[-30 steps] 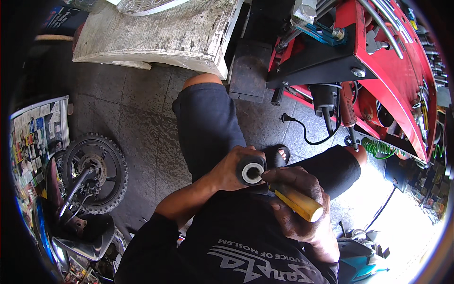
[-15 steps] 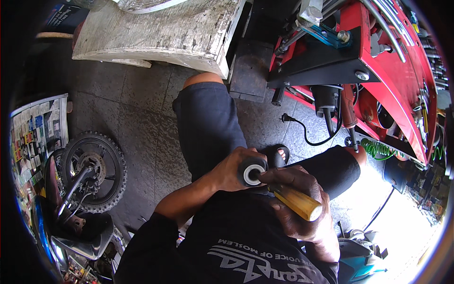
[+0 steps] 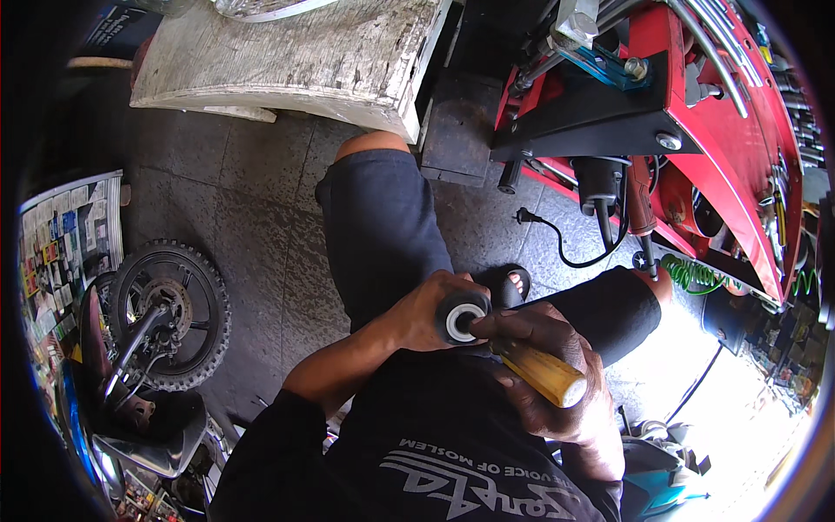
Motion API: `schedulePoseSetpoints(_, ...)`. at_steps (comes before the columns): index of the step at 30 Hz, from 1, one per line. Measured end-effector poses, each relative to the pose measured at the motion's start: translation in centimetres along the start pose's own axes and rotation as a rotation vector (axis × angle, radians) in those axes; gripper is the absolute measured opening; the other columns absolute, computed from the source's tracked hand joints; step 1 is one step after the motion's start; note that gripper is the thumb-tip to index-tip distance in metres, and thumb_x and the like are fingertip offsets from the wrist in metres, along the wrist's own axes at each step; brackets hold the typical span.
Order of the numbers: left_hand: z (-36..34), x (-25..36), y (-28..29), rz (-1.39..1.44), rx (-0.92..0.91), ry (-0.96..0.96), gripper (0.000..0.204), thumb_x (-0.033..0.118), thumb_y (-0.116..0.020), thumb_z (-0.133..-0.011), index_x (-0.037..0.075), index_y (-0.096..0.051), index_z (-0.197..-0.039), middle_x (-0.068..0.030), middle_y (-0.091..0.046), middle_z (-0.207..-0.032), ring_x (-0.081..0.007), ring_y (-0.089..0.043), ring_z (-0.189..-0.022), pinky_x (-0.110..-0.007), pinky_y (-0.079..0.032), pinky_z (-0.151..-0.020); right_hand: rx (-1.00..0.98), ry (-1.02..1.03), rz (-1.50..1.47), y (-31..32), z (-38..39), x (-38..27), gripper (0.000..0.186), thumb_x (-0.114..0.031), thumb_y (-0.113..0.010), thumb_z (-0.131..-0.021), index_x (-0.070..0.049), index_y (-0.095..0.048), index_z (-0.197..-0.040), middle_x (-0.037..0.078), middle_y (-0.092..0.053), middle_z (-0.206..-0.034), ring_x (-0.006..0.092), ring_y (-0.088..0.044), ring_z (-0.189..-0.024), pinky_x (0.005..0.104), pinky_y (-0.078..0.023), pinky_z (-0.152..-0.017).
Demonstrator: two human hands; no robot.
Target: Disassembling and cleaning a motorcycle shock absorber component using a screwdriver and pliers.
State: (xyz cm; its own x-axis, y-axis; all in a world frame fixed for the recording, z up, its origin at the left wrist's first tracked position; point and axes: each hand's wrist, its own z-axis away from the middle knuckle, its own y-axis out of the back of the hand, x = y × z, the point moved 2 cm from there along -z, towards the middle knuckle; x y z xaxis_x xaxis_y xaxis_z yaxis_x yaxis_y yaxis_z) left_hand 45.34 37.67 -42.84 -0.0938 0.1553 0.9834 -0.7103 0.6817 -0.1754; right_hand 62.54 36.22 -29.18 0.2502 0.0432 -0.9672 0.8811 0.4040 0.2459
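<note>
My left hand [image 3: 424,311] is closed around a black cylindrical part [image 3: 443,318]. Its open end faces up and shows a pale ring around a dark hole. In my right hand [image 3: 571,344] is a tool with a yellow, translucent-looking handle [image 3: 550,378], probably a screwdriver. The butt of the handle points down to the right, while its front end lies beside the cylinder. Fingertips of my right hand reach the rim of the hole. The tool's shaft and tip are hidden by those fingers. Both hands are held close in front of my black shirt, above my lap.
A worn wooden bench [image 3: 287,65] stands ahead. To the right is a red tool rack [image 3: 731,165], with a loose black plug [image 3: 524,215] and cable below it. A motorcycle wheel [image 3: 165,317] stands at the left, and teal bodywork [image 3: 652,483] lies at lower right.
The yellow handle and my right hand have shifted very slightly left and downward. My left hand keeps its grip on the black cylinder, almost unmoved.
</note>
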Motion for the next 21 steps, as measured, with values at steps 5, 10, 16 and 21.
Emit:
schedulePoseSetpoints(5, 0.26, -0.62, 0.17, -0.012, -0.061, 0.03, 0.035, 0.014, -0.09, -0.066, 0.003, -0.064, -0.086, -0.0064, -0.066, -0.081, -0.0194, -0.062, -0.073, -0.034, -0.05, -0.07, 0.022, 0.015, -0.007, -0.16, 0.04, 0.07, 0.058, 0.003, -0.082, -0.074, -0.005, -0.053, -0.124, 0.017, -0.067, -0.116, 0.0342, -0.068, -0.101, 0.0433, -0.055, -0.083)
schedulePoseSetpoints(10, 0.29, -0.71, 0.18, -0.009, -0.042, 0.009, 0.035, 0.016, -0.09, -0.067, 0.003, -0.064, -0.086, -0.0064, -0.066, -0.081, -0.0195, -0.062, -0.074, -0.034, -0.05, -0.07, 0.019, 0.015, -0.001, -0.06, 0.26, 0.14, 0.052, 0.003, -0.081, -0.076, -0.006, -0.054, -0.119, 0.017, -0.067, -0.117, 0.034, -0.068, -0.102, 0.0439, -0.056, -0.084)
schedulePoseSetpoints(16, 0.12, -0.46, 0.09, -0.015, -0.048, 0.011, 0.034, 0.017, -0.09, -0.068, 0.003, -0.065, -0.086, -0.0065, -0.066, -0.081, -0.0194, -0.062, -0.075, -0.034, -0.05, -0.071, 0.008, 0.017, 0.008, -0.01, 0.27, 0.07, 0.054, 0.002, -0.081, -0.076, -0.006, -0.053, -0.121, 0.018, -0.067, -0.117, 0.0342, -0.069, -0.103, 0.0435, -0.056, -0.085)
schedulePoseSetpoints(21, 0.08, -0.29, 0.01, -0.003, -0.063, -0.001, 0.033, 0.016, -0.09, -0.068, 0.003, -0.066, -0.086, -0.0057, -0.067, -0.081, -0.0185, -0.062, -0.076, -0.034, -0.05, -0.071, 0.019, 0.027, 0.022, -0.02, 0.33, 0.03, 0.035, 0.005, -0.065, -0.085, -0.003, -0.052, -0.117, 0.022, -0.07, -0.111, 0.0299, -0.068, -0.102, 0.0402, -0.055, -0.087)
